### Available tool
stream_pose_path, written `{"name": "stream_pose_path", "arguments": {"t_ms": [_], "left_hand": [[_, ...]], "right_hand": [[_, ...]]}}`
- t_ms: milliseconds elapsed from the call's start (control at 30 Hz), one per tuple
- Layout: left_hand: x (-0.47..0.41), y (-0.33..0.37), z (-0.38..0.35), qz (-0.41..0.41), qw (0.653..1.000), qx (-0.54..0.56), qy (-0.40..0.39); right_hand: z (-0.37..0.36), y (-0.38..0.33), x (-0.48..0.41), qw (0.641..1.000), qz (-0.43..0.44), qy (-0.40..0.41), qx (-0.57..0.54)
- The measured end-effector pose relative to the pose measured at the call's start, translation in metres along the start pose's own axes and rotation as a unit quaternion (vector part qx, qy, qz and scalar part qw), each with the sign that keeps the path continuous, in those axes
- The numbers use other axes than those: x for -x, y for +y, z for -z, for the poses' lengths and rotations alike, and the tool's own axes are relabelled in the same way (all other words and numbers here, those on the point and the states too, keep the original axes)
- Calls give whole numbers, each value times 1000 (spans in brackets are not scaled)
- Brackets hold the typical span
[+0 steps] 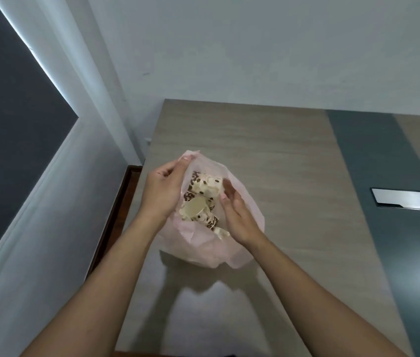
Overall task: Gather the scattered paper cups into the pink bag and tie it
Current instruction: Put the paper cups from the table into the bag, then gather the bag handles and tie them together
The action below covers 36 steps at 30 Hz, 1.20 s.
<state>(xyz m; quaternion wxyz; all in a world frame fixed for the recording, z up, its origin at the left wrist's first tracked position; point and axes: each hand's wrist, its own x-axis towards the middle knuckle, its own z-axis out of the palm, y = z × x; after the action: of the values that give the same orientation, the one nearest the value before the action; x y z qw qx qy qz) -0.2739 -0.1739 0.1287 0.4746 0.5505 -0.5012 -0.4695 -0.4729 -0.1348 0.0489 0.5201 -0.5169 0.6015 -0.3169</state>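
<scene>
We see our left hand (163, 191) curled closed on the left rim of the pink bag (203, 249), thumb and fingertips pinching the thin plastic and lifting a corner of it up above the opening. Our right hand (237, 215) is at the bag's right rim, fingers partly bent and reaching just inside the mouth beside the cups (205, 188); we cannot tell whether it is gripping the plastic or only touching it. The bag sits on the table (268, 155), its mouth held open between both hands. Inside lie several cream cups with brown spots, tipped on their sides, one showing its round base towards us.

The bag is near the table's left edge, with a narrow strip of bare wood to its left before the drop. To the right and beyond the bag the tabletop is bare for a good stretch, up to a dark band (373, 176) holding a metal plate (402, 199). The wall (255, 47) stands at the table's far edge.
</scene>
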Motion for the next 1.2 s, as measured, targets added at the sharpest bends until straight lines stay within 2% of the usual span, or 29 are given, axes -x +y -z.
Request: {"name": "stream_pose_path", "arguments": {"t_ms": [100,200,267,333,433,600,667,767,800,867,933,1000,1067,1200], "left_hand": [[-5,25,10,-13,996,93,2],[-12,37,26,-16,996,75,48],[-17,37,41,-15,994,11,109],[-22,31,60,-26,985,-94,143],[-32,18,84,-39,963,-242,114],[-46,2,98,78,932,-352,49],[-48,-1,97,118,928,-352,39],[-51,1,93,209,958,-192,31],[-50,2,94,231,963,-135,30],[-47,0,99,250,965,-77,13],[-45,-4,103,258,963,-80,-4],[-44,-9,106,270,961,-66,-1],[-43,-17,108,271,961,-51,4],[-44,-34,114,223,973,-51,18]], "right_hand": [[25,-5,-9,993,-84,14,78],[51,-11,-19,972,-112,-15,207],[69,-17,-26,936,-130,-43,325],[86,-24,-26,879,-180,-91,433],[103,-33,-19,808,-166,-106,555],[118,-46,-11,757,-119,-136,628],[118,-48,-8,767,-98,-140,618],[114,-45,2,833,-94,-132,529],[114,-44,6,843,-103,-135,511],[113,-40,12,849,-124,-147,492],[113,-34,17,860,-123,-153,472],[114,-28,19,868,-85,-137,471],[116,-21,18,856,-29,-119,501],[122,-13,12,847,40,-105,520]]}}
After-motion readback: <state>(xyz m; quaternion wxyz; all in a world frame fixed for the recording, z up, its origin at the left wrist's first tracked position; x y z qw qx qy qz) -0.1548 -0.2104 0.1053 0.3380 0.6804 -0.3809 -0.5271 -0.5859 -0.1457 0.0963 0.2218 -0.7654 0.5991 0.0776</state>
